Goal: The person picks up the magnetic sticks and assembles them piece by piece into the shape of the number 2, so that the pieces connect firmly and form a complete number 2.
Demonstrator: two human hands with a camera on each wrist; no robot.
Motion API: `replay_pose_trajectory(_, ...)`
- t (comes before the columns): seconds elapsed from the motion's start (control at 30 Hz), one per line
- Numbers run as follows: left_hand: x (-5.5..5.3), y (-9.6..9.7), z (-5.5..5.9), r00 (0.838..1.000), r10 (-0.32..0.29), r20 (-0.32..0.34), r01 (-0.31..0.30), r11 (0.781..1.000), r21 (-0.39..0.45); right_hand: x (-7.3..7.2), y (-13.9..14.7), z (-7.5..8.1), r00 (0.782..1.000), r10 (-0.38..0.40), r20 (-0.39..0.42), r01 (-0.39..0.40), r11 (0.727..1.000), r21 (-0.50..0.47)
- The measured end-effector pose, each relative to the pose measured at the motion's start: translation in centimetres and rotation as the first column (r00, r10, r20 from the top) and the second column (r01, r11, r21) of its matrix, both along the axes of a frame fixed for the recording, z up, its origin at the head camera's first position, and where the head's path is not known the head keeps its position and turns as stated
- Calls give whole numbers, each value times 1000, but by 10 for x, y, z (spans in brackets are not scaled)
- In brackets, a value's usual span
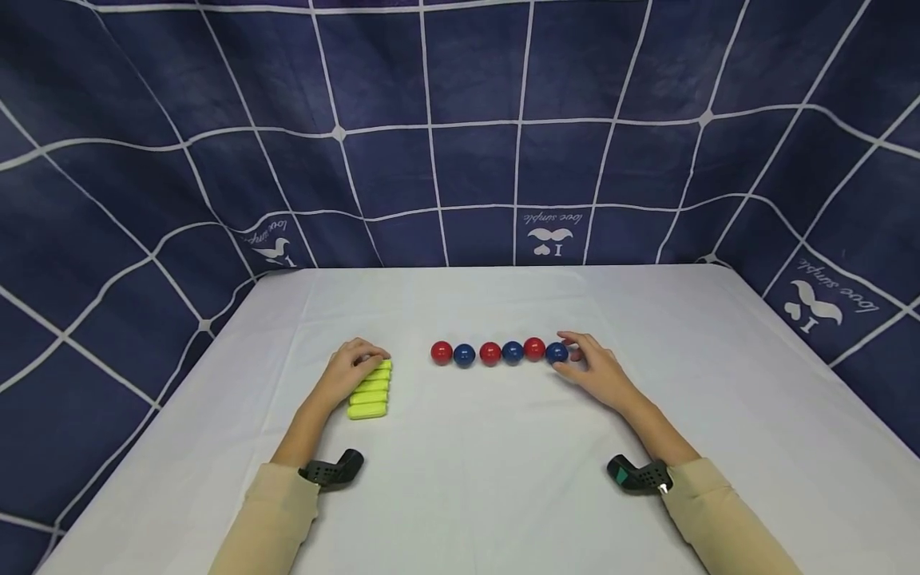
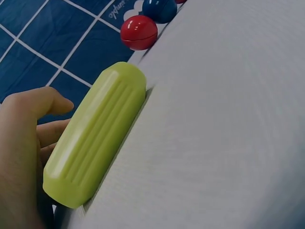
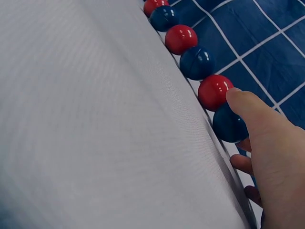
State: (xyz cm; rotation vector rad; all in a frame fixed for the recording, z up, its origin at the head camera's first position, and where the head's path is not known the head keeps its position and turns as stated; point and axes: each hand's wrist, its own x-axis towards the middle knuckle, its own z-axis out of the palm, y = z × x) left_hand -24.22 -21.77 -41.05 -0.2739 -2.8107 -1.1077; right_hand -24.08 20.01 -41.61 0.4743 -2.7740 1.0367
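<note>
Several yellow-green ribbed blocks (image 1: 368, 410) with rounded ends lie side by side in a column on the table's left. My left hand (image 1: 350, 373) is at the far end of this column, thumb and fingers pinching the farthest block (image 1: 385, 365). In the left wrist view the nearest block (image 2: 95, 136) hides the others and part of the fingers. Alternating red and blue glossy balls form a row farther right, from a red ball (image 1: 442, 352) to a blue ball (image 1: 557, 353). My right hand (image 1: 600, 374) holds that end blue ball (image 3: 229, 124) between curved thumb and fingers.
A white cloth (image 1: 496, 463) covers the table. Beyond its far edge hangs a dark blue curtain (image 1: 474, 168) with white grid lines, which also runs along both sides. Each wrist wears a black strap device, one on the left wrist (image 1: 332, 469) and one on the right wrist (image 1: 640, 475).
</note>
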Motion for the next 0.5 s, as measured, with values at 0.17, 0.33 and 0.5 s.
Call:
replay_pose_trajectory(0.17, -1, 0, 1, 1000, -17, -1, 17, 1000, -11, 0, 3, -1, 999, 9, -35, -8, 1000, 11)
replay_pose_trajectory(0.33, -1, -1, 1, 1000, -4, -10, 3, 1000, -14, 0, 3, -1, 1000, 15, -23, -15, 1000, -11)
replay_pose_trajectory(0.5, 0, -1, -2, 1000, 11, -2, -11, 1000, -13, 0, 3, -2, 1000, 7, -7, -8, 1000, -20)
